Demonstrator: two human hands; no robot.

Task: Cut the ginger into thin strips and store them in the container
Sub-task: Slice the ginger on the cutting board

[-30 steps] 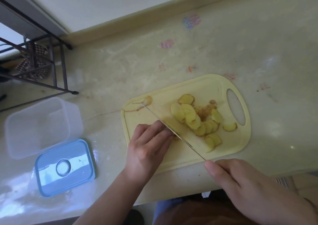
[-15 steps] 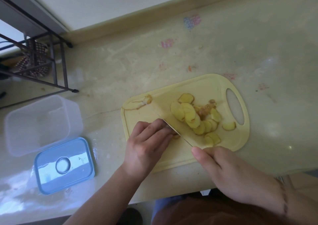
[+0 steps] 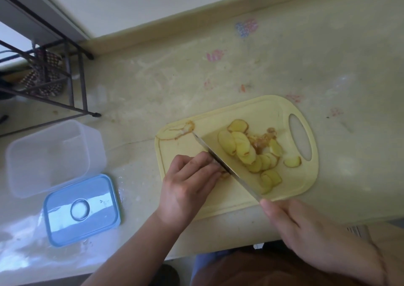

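Note:
A yellow cutting board (image 3: pixel 218 204) lies on the counter with several ginger slices (image 3: pixel 247 154) fanned across its right half. My left hand (image 3: pixel 188 187) curls over a small ginger piece (image 3: pixel 225 175) at the board's middle, most of it hidden under my fingers. My right hand (image 3: pixel 310 235) grips the handle of a knife (image 3: pixel 227 167), whose blade runs diagonally up-left and lies against my left fingertips. A clear plastic container (image 3: pixel 50 156) stands open at the left, with its blue lid (image 3: pixel 80 210) lying flat in front of it.
Ginger peel scraps (image 3: pixel 182 130) lie on the board's far left corner, more (image 3: pixel 263 141) among the slices. A black metal rack (image 3: pixel 46 75) stands at the far left by the wall. The counter's front edge runs just below the board.
The knife slid forward with my right hand half a second ago and has now drawn back toward me. My left hand stays on the ginger piece.

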